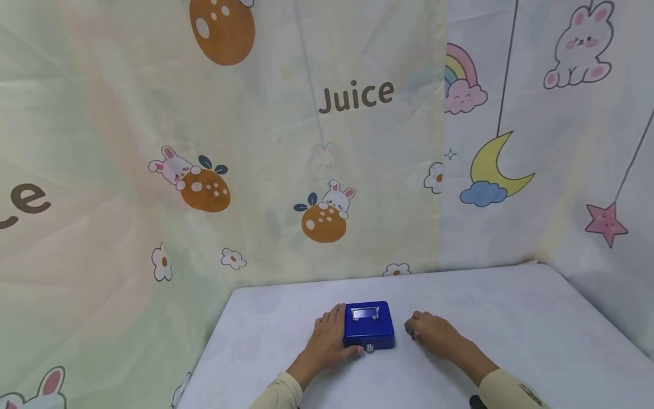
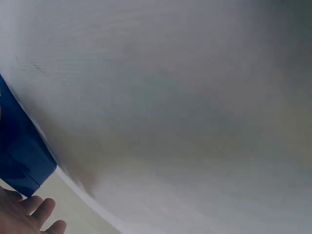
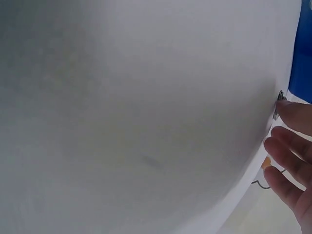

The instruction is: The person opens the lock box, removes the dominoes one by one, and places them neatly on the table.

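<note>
A blue cash box (image 1: 368, 329) with a silvery lid handle (image 1: 365, 313) lies closed on the white table. A round metal lock (image 1: 369, 347) shows on its front side. My left hand (image 1: 329, 339) rests against the box's left side, with its thumb near the front edge. In the left wrist view, the hand's fingers (image 2: 43, 212) stretch loosely beside the blue corner. To the right of the box and apart from it, my right hand (image 1: 434, 334) pinches a small metal piece (image 3: 279, 105) that looks like a key; its exact shape is partly hidden.
The white tabletop (image 1: 516, 324) extends around both hands, with its back edge against a printed cloth curtain (image 1: 276, 238). More printed cloth (image 1: 572, 170) hangs at the right side. A small black item (image 1: 477, 402) shows by the right sleeve.
</note>
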`<state>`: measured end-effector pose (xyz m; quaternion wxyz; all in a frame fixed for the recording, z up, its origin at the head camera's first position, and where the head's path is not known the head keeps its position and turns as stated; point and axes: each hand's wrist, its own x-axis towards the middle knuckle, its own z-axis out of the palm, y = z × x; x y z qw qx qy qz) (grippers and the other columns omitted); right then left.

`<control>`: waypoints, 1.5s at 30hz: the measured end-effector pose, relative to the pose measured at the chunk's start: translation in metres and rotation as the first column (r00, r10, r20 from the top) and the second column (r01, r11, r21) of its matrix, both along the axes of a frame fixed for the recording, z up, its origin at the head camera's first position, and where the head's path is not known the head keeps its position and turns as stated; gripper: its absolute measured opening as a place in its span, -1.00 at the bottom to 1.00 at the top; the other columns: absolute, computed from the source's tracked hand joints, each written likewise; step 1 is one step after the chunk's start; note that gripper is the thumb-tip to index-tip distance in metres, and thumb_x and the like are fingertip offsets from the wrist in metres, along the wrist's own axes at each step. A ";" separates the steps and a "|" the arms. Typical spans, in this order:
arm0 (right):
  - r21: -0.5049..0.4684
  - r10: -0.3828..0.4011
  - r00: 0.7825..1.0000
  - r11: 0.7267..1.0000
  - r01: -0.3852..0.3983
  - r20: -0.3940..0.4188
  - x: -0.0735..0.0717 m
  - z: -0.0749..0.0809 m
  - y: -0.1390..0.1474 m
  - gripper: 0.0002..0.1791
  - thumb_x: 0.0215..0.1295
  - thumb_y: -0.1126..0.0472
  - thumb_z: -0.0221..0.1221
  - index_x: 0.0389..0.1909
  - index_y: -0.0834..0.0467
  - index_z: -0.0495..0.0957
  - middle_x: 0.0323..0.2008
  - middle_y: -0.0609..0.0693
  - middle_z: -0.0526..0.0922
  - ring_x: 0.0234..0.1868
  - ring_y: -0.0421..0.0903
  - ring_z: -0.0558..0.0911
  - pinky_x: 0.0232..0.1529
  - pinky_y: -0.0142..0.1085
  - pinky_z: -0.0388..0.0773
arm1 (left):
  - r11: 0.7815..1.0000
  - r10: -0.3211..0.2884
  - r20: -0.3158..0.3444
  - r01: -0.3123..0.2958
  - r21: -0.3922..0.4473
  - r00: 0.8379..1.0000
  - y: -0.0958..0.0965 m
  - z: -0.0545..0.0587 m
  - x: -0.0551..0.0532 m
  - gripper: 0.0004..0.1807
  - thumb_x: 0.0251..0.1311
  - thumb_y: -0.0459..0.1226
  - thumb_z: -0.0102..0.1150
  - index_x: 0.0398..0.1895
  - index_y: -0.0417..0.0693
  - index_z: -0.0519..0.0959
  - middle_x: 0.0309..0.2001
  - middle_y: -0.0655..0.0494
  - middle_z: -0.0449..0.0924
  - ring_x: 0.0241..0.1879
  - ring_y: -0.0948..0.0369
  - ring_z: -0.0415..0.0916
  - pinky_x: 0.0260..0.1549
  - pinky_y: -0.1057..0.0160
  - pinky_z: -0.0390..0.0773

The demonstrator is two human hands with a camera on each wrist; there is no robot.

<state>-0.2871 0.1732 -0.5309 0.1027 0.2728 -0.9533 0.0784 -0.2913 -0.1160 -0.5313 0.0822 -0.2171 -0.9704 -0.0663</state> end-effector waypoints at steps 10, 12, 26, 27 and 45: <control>-0.002 -0.016 0.999 1.000 0.016 0.036 -0.001 0.005 0.002 -0.85 0.04 0.30 0.34 -0.34 0.04 0.63 -0.45 -0.22 0.46 -0.42 -0.27 0.47 -0.41 -0.41 0.51 | 1.000 0.019 0.025 -0.019 0.008 1.000 0.004 0.007 -0.001 0.18 -0.14 0.35 0.23 0.43 -0.16 0.07 0.34 -0.08 0.24 0.25 -0.03 0.24 0.18 -0.11 0.25; -0.008 -0.026 0.998 1.000 0.027 0.061 -0.002 0.006 0.003 -0.84 0.03 0.29 0.35 -0.35 0.04 0.61 -0.46 -0.22 0.45 -0.42 -0.27 0.47 -0.40 -0.40 0.51 | 1.000 0.023 0.031 -0.023 0.010 0.999 0.005 0.007 -0.001 0.18 -0.14 0.35 0.23 0.43 -0.15 0.06 0.34 -0.08 0.24 0.25 -0.03 0.24 0.18 -0.11 0.25; -0.072 -0.116 0.967 0.988 0.135 0.229 -0.002 0.005 0.001 -0.74 0.03 0.31 0.35 -0.49 0.02 0.43 -0.56 -0.22 0.41 -0.52 -0.29 0.37 -0.50 -0.36 0.42 | 0.999 0.020 0.027 -0.021 0.027 0.999 0.005 0.006 -0.002 0.19 -0.17 0.35 0.26 0.42 -0.15 0.08 0.32 -0.08 0.26 0.22 -0.03 0.27 0.14 -0.07 0.32; -0.082 -0.117 0.967 0.987 0.139 0.228 -0.001 0.004 0.001 -0.74 0.03 0.31 0.36 -0.50 0.02 0.42 -0.57 -0.22 0.41 -0.53 -0.29 0.36 -0.51 -0.36 0.41 | 0.999 0.020 0.028 -0.021 0.030 0.999 0.005 0.006 -0.002 0.19 -0.17 0.35 0.26 0.42 -0.15 0.08 0.32 -0.08 0.25 0.22 -0.03 0.27 0.14 -0.07 0.32; -0.071 -0.122 0.953 0.987 0.147 0.276 0.009 0.006 0.003 -0.76 0.08 0.28 0.33 -0.49 -0.03 0.43 -0.55 -0.27 0.45 -0.52 -0.31 0.38 -0.50 -0.36 0.39 | 1.000 0.015 0.031 -0.015 0.015 0.999 0.004 0.003 -0.004 0.19 -0.17 0.36 0.24 0.43 -0.15 0.07 0.32 -0.08 0.24 0.22 -0.03 0.27 0.12 -0.05 0.35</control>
